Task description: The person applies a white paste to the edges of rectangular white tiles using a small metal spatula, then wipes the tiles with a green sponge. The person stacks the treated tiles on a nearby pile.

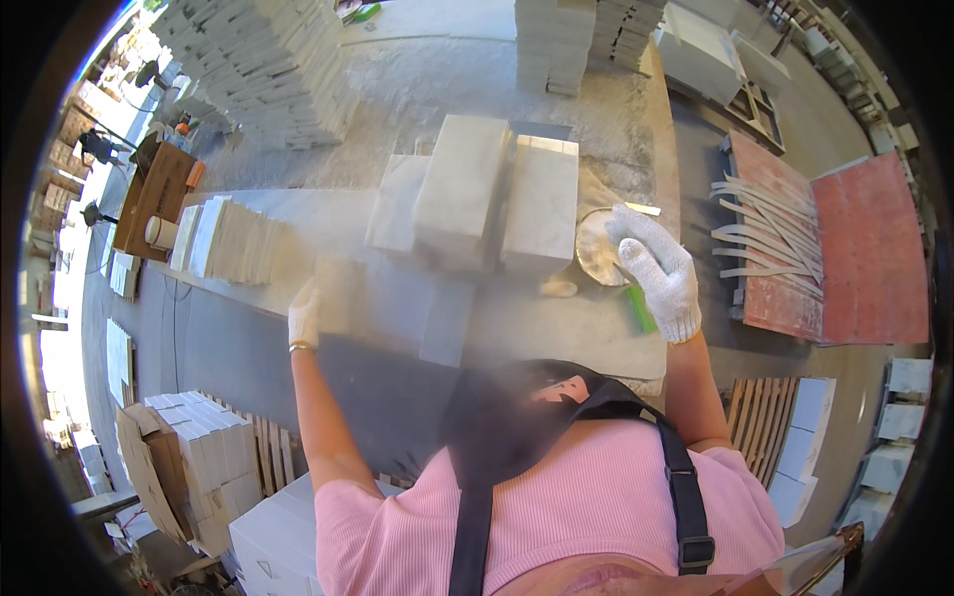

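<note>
My left hand [305, 318], in a white knit glove, is at the left edge of a pale, hazy tile-like piece [343, 295] on the worktable. Its fingers are smeared, so their grip does not show. My right hand [658, 283], gloved likewise, hovers at the table's right side beside a round, pale dish [598, 246]. Its thumb stands apart from the fingers, and I see nothing held between them. A bright green object [641, 310] lies just under that hand. Between my hands stand blocks of stacked pale stone tiles [462, 179], with another stack [542, 199] at their right.
Tiles stand on edge in a row [234, 241] at the left. Tall tile stacks [258, 70] rise at the back. A red board [870, 248] and a bundle of pale strips [765, 233] lie to the right. White boxes [204, 437] sit near left, beside wooden slats.
</note>
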Demonstrator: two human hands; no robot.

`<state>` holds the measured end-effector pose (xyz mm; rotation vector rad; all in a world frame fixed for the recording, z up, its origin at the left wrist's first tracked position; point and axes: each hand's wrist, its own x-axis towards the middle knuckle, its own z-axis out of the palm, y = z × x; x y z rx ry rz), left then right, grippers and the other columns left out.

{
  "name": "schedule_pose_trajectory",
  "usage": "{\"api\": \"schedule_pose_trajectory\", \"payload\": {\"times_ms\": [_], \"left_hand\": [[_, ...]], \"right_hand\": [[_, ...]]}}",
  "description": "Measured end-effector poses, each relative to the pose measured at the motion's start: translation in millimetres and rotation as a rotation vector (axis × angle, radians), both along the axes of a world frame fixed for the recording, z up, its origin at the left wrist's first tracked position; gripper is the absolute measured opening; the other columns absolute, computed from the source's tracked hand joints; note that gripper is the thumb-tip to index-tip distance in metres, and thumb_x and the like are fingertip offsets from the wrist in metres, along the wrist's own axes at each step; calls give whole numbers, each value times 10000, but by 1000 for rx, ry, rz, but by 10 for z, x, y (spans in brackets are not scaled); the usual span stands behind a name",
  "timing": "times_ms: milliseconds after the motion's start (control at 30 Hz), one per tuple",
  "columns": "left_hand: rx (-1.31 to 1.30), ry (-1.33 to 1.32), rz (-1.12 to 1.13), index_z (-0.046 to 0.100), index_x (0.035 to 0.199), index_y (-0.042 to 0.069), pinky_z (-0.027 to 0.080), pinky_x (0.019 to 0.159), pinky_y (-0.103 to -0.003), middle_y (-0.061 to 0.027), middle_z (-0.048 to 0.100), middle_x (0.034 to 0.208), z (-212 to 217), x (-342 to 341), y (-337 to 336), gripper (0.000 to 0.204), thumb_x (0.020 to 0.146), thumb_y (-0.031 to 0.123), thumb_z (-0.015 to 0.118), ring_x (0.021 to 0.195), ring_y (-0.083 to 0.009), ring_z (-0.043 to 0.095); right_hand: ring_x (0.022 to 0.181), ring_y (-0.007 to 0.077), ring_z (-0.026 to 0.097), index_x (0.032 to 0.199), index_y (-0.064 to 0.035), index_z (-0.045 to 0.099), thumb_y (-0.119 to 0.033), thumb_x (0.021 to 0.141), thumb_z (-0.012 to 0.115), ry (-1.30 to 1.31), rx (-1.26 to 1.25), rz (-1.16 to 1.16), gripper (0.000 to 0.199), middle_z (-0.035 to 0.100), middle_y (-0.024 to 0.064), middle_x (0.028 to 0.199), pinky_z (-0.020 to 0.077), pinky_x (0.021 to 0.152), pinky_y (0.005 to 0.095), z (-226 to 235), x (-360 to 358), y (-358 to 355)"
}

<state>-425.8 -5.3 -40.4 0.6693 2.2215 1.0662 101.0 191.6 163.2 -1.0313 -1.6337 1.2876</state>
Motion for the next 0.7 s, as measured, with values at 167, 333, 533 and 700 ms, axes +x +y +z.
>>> {"api": "schedule_pose_trajectory", "payload": {"times_ms": [167,333,533,700], "left_hand": [[-159,405,-136,627,1370,77,478,1019,-395,-183,655,1331,30,20,107,554,901,368,668,1201,-318,625],[-370,725,-179,611,1384,112,478,1010,-458,-183,634,1319,198,272,229,565,896,390,670,1190,-352,617],[-117,568,-208,595,1387,115,473,1030,-428,-145,623,1352,473,947,291,478,945,287,653,1237,-326,589],[141,265,-191,693,1260,42,514,969,-354,-158,720,1196,741,1629,364,350,940,182,667,1100,-273,687]], "right_hand": [[1270,319,598,1327,-43,653,-145,946,661,-293,486,100,394,657,169,1332,449,1085,364,21,-230,358],[1462,374,372,1431,-100,564,-421,1003,562,-635,662,219,535,491,150,1524,298,1204,452,-26,-686,865],[1517,366,266,1535,-170,446,-638,1006,397,-1014,884,351,708,377,62,1622,158,1253,510,-32,-909,937],[1521,355,275,1521,-204,478,-663,987,402,-907,927,504,708,426,50,1595,136,1252,544,52,-681,486]]}}
